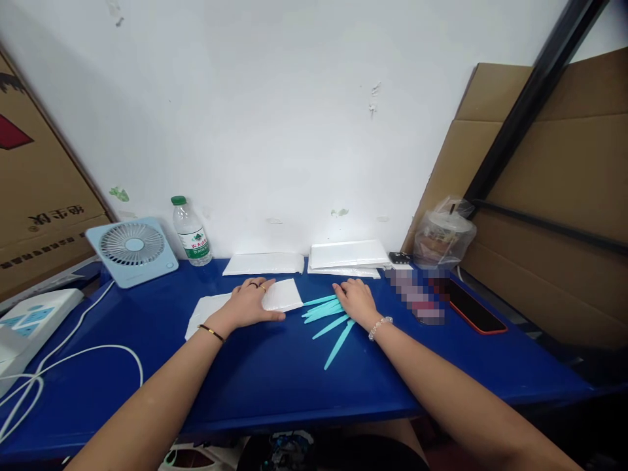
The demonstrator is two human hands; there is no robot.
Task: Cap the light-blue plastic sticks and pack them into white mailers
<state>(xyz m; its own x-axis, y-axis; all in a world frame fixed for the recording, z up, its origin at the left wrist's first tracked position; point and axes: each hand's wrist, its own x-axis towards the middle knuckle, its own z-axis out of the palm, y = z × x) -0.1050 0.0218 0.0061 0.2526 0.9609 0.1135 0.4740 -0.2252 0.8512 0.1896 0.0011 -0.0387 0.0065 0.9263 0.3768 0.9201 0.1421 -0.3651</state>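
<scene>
My left hand (251,303) lies flat with fingers spread on a white pouch (283,294) that tops a small pile of white pouches (206,310) on the blue table (275,379). My right hand (355,300) rests palm down, fingers stretched, on a bunch of several teal plastic sticks (324,310). Two more teal sticks (338,340) lie loose just below that hand. Each wrist wears a bracelet.
Two stacks of white pouches (265,263) (347,255) lie by the wall. A water bottle (191,231), a small blue fan (131,248) and white cables (73,360) sit left. A bagged cup (443,233) and a phone (475,313) sit right, with cardboard (554,196) behind.
</scene>
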